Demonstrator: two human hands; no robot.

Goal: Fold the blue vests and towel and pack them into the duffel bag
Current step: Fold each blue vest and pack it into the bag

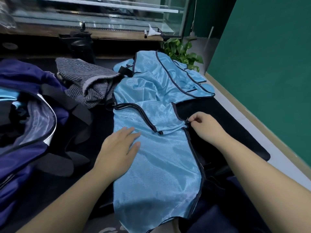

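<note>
A light blue mesh vest [156, 174] with dark trim lies spread on the dark surface in front of me, its upper part folded over. My left hand [117, 148] rests flat on its left side with fingers straight. My right hand [204, 126] pinches the vest's dark right edge at the fold. More blue vests [161, 78] lie in a crumpled heap further back. A grey striped towel [87, 83] is bunched to their left. The navy duffel bag [25, 135] sits open at the far left, with some blue cloth showing inside.
Black bag straps [67, 105] trail between the duffel and the vest. A green plant [181, 51] stands behind the vest heap. A glass cabinet [101, 17] runs along the back. A green wall [269, 64] and pale floor strip [240, 113] border the right side.
</note>
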